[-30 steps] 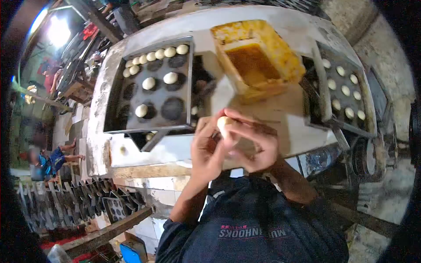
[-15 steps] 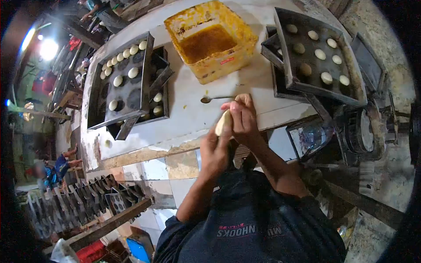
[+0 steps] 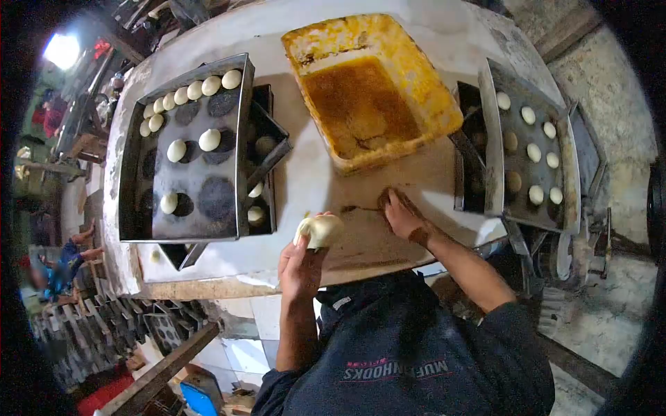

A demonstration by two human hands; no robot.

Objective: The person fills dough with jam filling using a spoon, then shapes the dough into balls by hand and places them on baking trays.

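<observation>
A pale, soft piece of dough (image 3: 320, 230) rests in my left hand (image 3: 300, 265), the thumb pressed against its folded edge. Lower on the right, my right hand (image 3: 406, 218) is down at the table with its fingers closed around the handle end of a small spoon (image 3: 362, 208). Shadow covers the fingertips there. The spoon's bowl points left, toward the dough. Just beyond both hands stands a yellow plastic tub (image 3: 340, 154) holding a brown filling (image 3: 364, 97).
Stacked metal trays with round dough balls stand left (image 3: 243, 149) and right (image 3: 494, 145) on the white table (image 3: 291, 180). A wooden edge (image 3: 208, 288) runs along its front. More trays (image 3: 83, 333) are racked at lower left, with a person (image 3: 66, 267) beyond.
My hands have separated: the left keeps the dough and has moved left, while the right has gone down to the spoon's handle. The camera view has shifted closer over the table.
</observation>
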